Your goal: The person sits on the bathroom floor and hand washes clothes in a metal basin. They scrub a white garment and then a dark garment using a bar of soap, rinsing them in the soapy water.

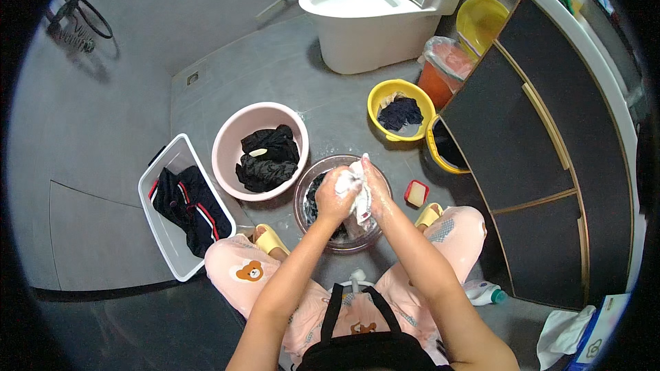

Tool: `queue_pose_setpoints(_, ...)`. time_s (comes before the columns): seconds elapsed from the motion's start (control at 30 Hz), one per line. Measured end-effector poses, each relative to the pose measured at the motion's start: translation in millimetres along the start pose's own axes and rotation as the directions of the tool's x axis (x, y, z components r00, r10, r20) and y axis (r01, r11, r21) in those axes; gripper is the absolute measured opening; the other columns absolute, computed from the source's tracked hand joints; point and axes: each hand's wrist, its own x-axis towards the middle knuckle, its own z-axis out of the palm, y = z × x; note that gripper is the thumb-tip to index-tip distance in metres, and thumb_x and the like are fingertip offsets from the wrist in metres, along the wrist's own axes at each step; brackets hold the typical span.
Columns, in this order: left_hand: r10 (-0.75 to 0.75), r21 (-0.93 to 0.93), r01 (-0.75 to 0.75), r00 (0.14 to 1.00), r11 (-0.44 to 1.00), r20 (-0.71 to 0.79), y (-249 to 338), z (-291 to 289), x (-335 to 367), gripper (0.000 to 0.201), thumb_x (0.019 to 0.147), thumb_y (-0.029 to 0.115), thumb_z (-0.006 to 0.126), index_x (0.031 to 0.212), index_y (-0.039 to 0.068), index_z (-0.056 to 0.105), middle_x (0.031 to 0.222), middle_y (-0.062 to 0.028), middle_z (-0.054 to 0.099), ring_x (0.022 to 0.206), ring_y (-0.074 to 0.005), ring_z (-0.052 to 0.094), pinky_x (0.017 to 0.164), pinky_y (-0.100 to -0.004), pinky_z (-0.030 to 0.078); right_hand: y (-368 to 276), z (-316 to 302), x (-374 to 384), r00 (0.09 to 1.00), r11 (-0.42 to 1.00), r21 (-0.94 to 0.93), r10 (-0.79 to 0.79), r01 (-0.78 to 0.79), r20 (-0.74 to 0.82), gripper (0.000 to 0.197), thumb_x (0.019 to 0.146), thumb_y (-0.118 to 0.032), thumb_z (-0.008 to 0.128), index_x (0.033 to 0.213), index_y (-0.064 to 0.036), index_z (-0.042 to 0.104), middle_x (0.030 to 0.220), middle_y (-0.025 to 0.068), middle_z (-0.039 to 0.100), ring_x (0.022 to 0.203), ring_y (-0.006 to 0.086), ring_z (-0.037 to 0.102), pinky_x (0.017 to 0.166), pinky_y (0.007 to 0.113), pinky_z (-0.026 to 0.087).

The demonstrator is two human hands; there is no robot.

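Right now both my grips are pressed together around a soapy white cloth (359,192): my left hand (335,192) and right hand (373,189) squeeze it between them, just above the clear basin (302,206) on the grey tiled floor (275,69). Room is tight: the pink basin (227,137) touches at ten o'clock, the dark cabinet (522,137) closes off three o'clock, my knees sit at six. Open floor lies at eleven. I count three yellow basins; the nearest (377,99) sits at one o'clock and holds dark laundry. One white basket (155,185) stands at nine, one toilet (371,20) at twelve, one soap dish (416,193) at three.
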Motion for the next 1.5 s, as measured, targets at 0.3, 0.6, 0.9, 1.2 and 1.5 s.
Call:
queue_pose_setpoints(0.3,0.234,0.334,-0.247,0.969,0.910,0.079,-0.6,8.2,-2.0,0.018,0.069,0.020,0.059,0.058,0.007,0.054,0.057,-0.0118,0.052,0.050,-0.0299,0.051,0.047,-0.0365,0.040,29.9,-15.0,7.7,0.998,0.998,0.038,0.059,-0.059,-0.009,0.020,0.081,-0.027,0.050,0.073,-0.0100,0.056,0.065,0.0032,0.054,0.055,0.0132,0.051,0.049,0.028,0.041)
queue_pose_setpoints(0.6,0.052,0.213,-0.050,0.999,0.976,-0.004,0.0,12.9,-12.4,0.016,0.066,0.020,0.061,0.062,0.005,0.056,0.064,-0.0136,0.057,0.055,-0.0288,0.055,0.051,-0.0354,0.043,15.1,-7.5,9.0,0.996,0.925,-0.378,-0.070,0.046,-0.051,0.030,0.084,-0.030,0.046,0.065,-0.0079,0.053,0.056,-0.0009,0.049,0.046,0.0102,0.044,0.044,0.027,0.036)
queue_pose_setpoints(0.9,-0.082,0.424,0.017,0.987,0.905,0.135,-45.0,-17.3,24.7,0.021,0.073,0.020,0.052,0.087,0.005,0.055,0.085,-0.0168,0.057,0.080,-0.0288,0.056,0.070,-0.0360,0.043,48.1,-17.7,20.9,0.992,0.819,-0.573,0.043,0.032,0.117,0.033,0.085,-0.031,0.044,0.091,-0.0026,0.059,0.084,0.0045,0.060,0.071,0.0138,0.055,0.062,0.027,0.044)
queue_pose_setpoints(1.2,-0.345,0.266,0.256,0.860,0.929,0.376,-29.6,-17.6,15.1,0.063,0.062,0.035,0.071,0.109,-0.001,0.049,0.104,-0.0184,0.054,0.095,-0.0236,0.053,0.083,-0.0333,0.040,-18.8,-8.0,12.1,0.883,0.877,0.239,0.326,-0.416,0.338,0.043,0.082,-0.040,0.043,0.094,-0.0001,0.056,0.088,0.0139,0.061,0.079,0.0260,0.060,0.073,0.037,0.049)
queue_pose_setpoints(1.5,-0.434,-0.710,0.681,0.702,0.180,0.564,-25.5,-29.0,22.4,0.035,0.075,0.018,0.054,0.105,0.002,0.050,0.095,-0.0109,0.057,0.084,-0.0233,0.057,0.077,-0.0354,0.046,18.6,-23.9,5.1,0.795,0.553,-0.597,-0.228,0.580,0.561,0.033,0.082,-0.023,0.056,0.107,-0.0011,0.051,0.096,0.0027,0.056,0.088,0.0081,0.049,0.078,0.023,0.041)
